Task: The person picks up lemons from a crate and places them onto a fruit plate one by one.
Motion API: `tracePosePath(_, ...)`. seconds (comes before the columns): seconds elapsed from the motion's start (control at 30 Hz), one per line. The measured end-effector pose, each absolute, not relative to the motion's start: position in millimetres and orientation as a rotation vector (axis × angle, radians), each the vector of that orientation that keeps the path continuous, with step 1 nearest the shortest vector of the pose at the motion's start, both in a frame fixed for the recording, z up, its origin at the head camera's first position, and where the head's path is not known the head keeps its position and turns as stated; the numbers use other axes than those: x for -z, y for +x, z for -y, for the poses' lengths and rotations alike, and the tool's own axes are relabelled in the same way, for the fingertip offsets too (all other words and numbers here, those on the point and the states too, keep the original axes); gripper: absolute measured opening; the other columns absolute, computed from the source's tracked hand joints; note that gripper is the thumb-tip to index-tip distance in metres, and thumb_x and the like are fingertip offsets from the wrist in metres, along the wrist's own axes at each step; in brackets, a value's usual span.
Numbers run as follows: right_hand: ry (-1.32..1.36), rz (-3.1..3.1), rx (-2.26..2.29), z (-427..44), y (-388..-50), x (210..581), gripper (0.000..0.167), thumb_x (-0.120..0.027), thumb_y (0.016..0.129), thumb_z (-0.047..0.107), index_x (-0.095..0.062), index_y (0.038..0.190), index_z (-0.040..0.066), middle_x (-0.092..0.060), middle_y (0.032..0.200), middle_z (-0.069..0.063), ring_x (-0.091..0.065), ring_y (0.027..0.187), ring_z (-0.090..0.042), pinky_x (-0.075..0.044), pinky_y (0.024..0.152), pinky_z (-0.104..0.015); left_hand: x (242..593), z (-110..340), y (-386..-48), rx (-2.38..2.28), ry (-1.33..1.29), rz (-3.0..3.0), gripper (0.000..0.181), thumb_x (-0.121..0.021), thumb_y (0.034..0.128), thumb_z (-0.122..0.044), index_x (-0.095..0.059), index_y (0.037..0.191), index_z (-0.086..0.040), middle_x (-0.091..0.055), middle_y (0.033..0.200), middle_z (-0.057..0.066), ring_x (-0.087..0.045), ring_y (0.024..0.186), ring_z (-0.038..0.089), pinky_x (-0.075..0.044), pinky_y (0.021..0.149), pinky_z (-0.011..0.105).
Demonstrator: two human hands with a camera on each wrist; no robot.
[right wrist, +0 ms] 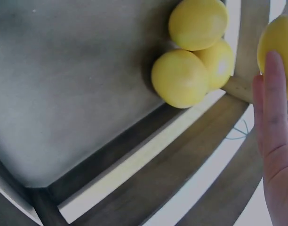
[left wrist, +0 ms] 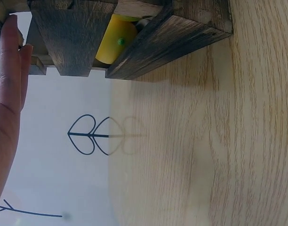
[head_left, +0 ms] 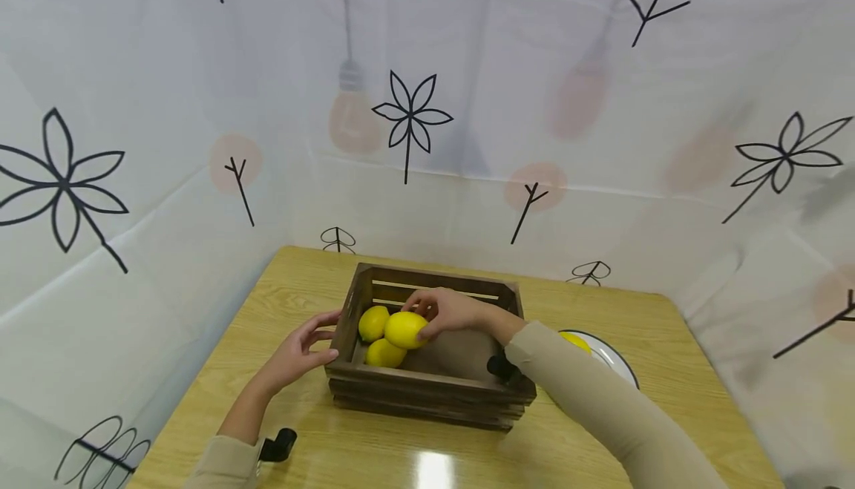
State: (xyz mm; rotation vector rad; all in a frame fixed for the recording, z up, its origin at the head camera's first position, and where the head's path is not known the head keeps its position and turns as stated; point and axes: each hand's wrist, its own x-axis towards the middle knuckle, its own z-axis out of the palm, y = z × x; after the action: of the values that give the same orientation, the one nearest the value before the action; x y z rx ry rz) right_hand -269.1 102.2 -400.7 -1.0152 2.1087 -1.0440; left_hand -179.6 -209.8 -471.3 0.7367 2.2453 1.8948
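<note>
A brown slatted wooden crate (head_left: 427, 392) stands on the table with yellow lemons in its left part. My right hand (head_left: 449, 311) grips a lemon (head_left: 406, 330) over the crate, thumb on one side and fingers on the other. Two lemons, one behind (head_left: 373, 323) and one in front (head_left: 385, 354), show beneath it in the head view. The right wrist view shows three lemons clustered on the crate floor, the nearest (right wrist: 180, 78) by a slatted wall. With fingers fairly straight, my left hand (head_left: 297, 355) touches the crate's left side; in the left wrist view its fingers (left wrist: 10, 70) lie along the slats.
Right of the crate lies a white plate (head_left: 617, 361) with a dark rim and a lemon (head_left: 576, 340) on it, partly hidden by my right sleeve. The wooden table (head_left: 267, 311) meets a patterned white cloth (head_left: 467, 222) behind and at both sides.
</note>
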Motion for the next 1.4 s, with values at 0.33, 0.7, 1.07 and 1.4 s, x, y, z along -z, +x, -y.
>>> tracePosePath(0.33,-0.983,-2.185,1.229,-109,-264,390,0.047,-0.074,0.078,0.011,-0.056,0.122,0.01,-0.058,0.108,-0.012,-0.058,0.091,-0.025,-0.054,0.069,-0.036,472,211,-181,-1.887,0.742,-2.248,0.059,-0.06,0.09,-0.003,-0.033,0.143,-0.003,-0.033,0.14,0.023,-0.04,0.118,0.042,-0.05,0.083,0.031)
tracePosePath(0.7,-0.78,-2.167,1.527,-118,-253,366,0.052,-0.07,0.082,0.006,-0.048,0.129,0.001,-0.053,0.114,-0.02,-0.057,0.095,-0.034,-0.053,0.074,-0.038,471,212,-182,-1.888,0.746,-2.246,0.059,-0.06,0.0899,-0.002,-0.033,0.143,-0.004,-0.033,0.139,0.023,-0.04,0.118,0.043,-0.05,0.083,0.031)
tracePosePath(1.07,-0.668,-2.144,1.779,-133,-256,364,0.055,-0.072,0.08,0.007,-0.047,0.129,0.004,-0.051,0.117,-0.021,-0.058,0.096,-0.029,-0.053,0.074,-0.042,468,212,-182,-1.883,0.736,-2.255,0.059,-0.06,0.0899,-0.002,-0.033,0.142,-0.003,-0.033,0.139,0.023,-0.044,0.117,0.033,-0.05,0.083,0.03)
tracePosePath(1.4,-0.642,-2.18,1.925,-150,-254,363,0.053,-0.07,0.08,0.001,-0.048,0.128,0.0,-0.051,0.114,-0.024,-0.059,0.088,-0.026,-0.053,0.073,-0.046,469,213,-182,-1.883,0.746,-2.246,0.059,-0.06,0.0896,-0.002,-0.033,0.142,-0.002,-0.033,0.139,0.024,-0.044,0.117,0.034,-0.05,0.082,0.031)
